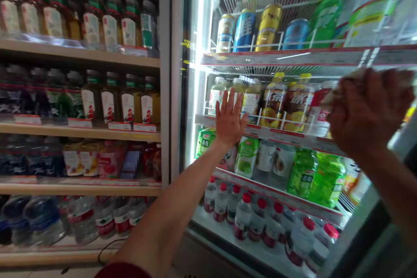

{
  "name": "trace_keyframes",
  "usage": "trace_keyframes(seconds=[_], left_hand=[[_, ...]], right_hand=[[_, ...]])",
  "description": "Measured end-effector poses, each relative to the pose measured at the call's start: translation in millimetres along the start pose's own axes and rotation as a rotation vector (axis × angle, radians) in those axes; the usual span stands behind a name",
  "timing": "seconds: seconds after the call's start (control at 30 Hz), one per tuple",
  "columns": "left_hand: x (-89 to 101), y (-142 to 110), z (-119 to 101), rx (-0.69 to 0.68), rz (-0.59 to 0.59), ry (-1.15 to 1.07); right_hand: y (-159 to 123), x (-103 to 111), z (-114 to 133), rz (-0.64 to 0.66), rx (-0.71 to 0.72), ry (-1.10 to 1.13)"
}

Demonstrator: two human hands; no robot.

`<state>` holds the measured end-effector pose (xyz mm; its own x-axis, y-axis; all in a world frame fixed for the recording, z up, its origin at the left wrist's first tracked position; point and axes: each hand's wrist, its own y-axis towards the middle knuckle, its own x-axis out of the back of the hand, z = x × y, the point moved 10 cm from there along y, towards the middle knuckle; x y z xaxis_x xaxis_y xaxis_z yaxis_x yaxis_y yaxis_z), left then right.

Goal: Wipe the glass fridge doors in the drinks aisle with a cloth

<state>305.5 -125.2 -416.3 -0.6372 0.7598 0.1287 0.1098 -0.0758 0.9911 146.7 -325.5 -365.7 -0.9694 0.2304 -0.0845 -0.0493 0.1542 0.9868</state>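
Covering cloth [331, 97], R hand [369, 110] is nearest; L hand [230, 122], splayed, hangs well apart, left. R grip, cloth's long axis: blurred, can't tell.

On my left, bottles [91, 24] line shelves [81, 129]; to their right stands the cooler [286, 57], cans [245, 28] above, water bottles [243, 217] lowest.

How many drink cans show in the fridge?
4, on one upper shelf, left to right: a white can, a tall blue can, a gold can, a shorter blue can. More may be hidden behind.
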Motion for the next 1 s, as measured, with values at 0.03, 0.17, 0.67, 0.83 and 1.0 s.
trace_keyframes(seconds=[0.03,0.17,0.67,0.83,1.0], left_hand=[[-0.3,-1,0,0.000,0.008,-0.017],[-2.5,-1,2,0.006,0.039,-0.019],[-4.5,-25,-9,-0.082,0.029,0.051],[-5.5,-34,-9,-0.103,-0.004,-0.030],[-5.1,-36,-11,-0.118,-0.047,-0.060]], right_hand=[[-15,-2,15,0.046,0.096,0.011],[-59,-1,32,0.177,0.313,-0.029],[-119,5,31,0.315,0.269,-0.011],[-85,39,-50,0.072,-0.048,-0.161],[-96,35,-21,0.029,-0.033,-0.117]])
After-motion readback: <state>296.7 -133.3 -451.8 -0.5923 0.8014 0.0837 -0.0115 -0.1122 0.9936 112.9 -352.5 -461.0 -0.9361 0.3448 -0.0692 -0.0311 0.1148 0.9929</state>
